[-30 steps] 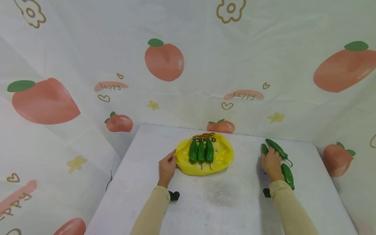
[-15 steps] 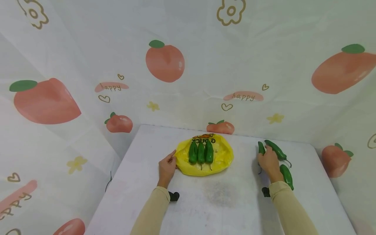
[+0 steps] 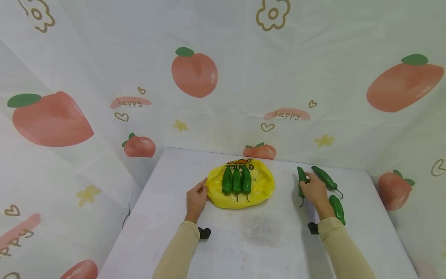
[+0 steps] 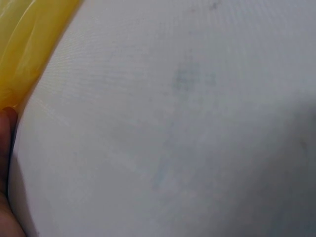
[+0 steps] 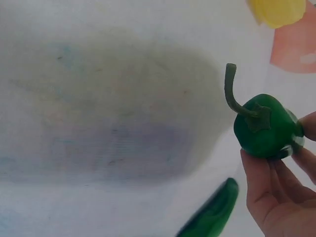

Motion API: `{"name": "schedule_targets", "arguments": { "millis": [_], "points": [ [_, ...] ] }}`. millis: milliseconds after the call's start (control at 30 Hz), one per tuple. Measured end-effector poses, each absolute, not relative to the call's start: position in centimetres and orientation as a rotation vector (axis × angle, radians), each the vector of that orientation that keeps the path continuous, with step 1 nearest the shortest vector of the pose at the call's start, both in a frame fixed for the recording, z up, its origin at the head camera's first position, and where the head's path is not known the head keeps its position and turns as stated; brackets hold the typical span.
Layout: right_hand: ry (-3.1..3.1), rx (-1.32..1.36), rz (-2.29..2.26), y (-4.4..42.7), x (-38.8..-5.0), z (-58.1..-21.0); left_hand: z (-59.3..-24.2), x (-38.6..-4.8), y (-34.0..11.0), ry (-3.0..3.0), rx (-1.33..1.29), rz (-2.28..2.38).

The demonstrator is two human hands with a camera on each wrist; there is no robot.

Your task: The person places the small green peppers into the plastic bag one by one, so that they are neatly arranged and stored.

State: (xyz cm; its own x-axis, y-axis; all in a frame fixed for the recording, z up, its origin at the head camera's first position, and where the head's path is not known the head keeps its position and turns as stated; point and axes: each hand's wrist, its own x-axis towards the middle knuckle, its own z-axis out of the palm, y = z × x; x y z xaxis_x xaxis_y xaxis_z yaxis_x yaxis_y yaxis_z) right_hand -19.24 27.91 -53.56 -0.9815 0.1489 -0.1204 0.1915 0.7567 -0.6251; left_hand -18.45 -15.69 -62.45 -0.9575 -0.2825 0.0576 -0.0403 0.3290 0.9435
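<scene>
Three green peppers [image 3: 237, 181] lie side by side, stems toward the person, on a yellow plastic bag [image 3: 263, 190]. My left hand [image 3: 196, 199] pinches the bag's left edge; the left wrist view shows its fingertips against the yellow bag [image 4: 29, 44]. To the right of the bag, my right hand [image 3: 315, 192] holds a green pepper [image 3: 301, 180] between thumb and fingers. In the right wrist view that pepper [image 5: 264, 126] has its curved stem toward the camera, with my right hand [image 5: 279, 192] around its far part.
Two more green peppers lie right of my right hand, one farther back [image 3: 324, 177] and one nearer [image 3: 337, 209], partly beside the wrist. A patterned cloth [image 3: 223, 128] with peaches stands behind the white table [image 3: 258, 255].
My right hand has moved left with a pepper in its grip, away from the other two peppers on the right. My left hand has stayed at the bag's edge.
</scene>
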Motion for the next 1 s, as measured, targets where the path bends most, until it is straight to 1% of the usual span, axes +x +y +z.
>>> {"name": "schedule_targets", "arguments": {
  "millis": [567, 1000],
  "points": [
    [2.921, 0.168, -1.096, 25.6, -18.9, -51.1, -62.2, -18.4, -15.7, -2.394, 0.318, -1.711],
    [2.873, 0.114, -1.176, 23.4, -19.3, -49.4, -62.3, -18.4, -15.7, -2.408, 0.311, -1.689]
  ]
}}
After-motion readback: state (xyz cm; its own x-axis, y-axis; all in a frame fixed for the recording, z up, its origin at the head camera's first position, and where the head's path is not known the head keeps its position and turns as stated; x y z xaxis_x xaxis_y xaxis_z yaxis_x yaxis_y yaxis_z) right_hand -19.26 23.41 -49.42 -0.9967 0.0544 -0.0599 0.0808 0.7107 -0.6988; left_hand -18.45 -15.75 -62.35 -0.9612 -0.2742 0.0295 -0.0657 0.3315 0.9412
